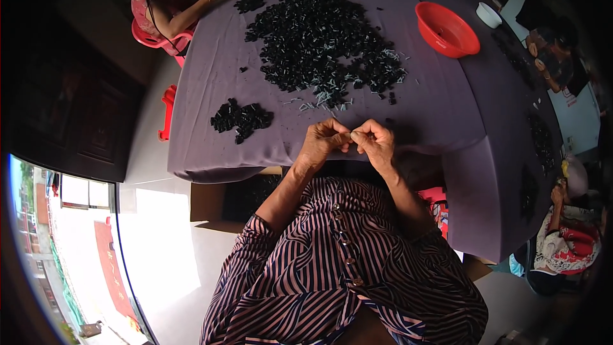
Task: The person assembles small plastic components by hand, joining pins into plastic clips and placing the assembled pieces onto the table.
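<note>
Pinching small part (352,135) between hands (350,140)

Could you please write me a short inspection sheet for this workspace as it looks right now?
Surface: table under a purple cloth.
Job's things: big heap of small black pieces; smaller pile to the person's left.
Clutter: red bowl, white bowl, pale loose bits by the heap.
Hands: left hand and right hand meet fingertip to fingertip, pinching something too small to tell.
Cables: nothing seen.
Surroundings: other people seated around the table; red chair.
</note>
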